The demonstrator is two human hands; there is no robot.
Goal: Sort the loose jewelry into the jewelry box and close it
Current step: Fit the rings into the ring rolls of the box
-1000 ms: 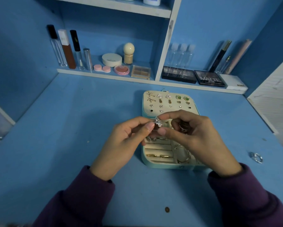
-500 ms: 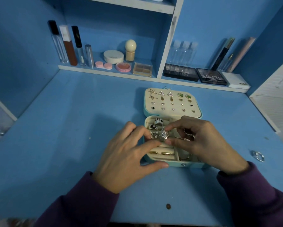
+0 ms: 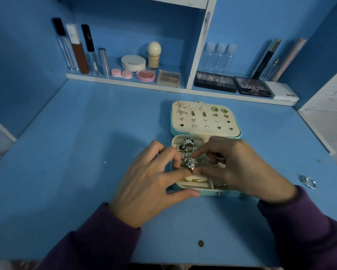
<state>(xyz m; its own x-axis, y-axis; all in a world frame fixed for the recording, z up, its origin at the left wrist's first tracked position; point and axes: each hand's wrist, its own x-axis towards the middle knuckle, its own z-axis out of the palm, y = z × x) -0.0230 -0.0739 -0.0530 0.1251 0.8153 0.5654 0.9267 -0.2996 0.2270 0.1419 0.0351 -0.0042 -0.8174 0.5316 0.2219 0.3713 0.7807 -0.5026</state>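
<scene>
**Sparkly ring held over the open box**

The jewelry box (image 3: 212, 192) sits open in the middle of the blue table (image 3: 86, 152). Its lid (image 3: 210, 132) lies flat behind it, away from the person. Rows of earrings (image 3: 202, 108) are stuck into the lid's soft cream pad. The near half of the box has soft rolls, and a few rings sit between them.

The right hand (image 3: 241, 166) is over the right side of the box. Its grip pinches a sparkly ring (image 3: 192, 163) between the thumb and the first finger. The ring is right above the rolls in the middle of the box. I cannot tell if it touches them. More rings peek out from under the other curled fingers of this hand.

The left hand (image 3: 150, 184) is at the left side of the box. Its grip is spread, with the fingers mostly straight. The thumb lies along the front wall of the box, and the fingertips reach in beside the sparkly ring.

One loose ring (image 3: 308, 182) lies on the table, far to the right. Makeup stands on the shelf (image 3: 124, 79) at the back.
</scene>
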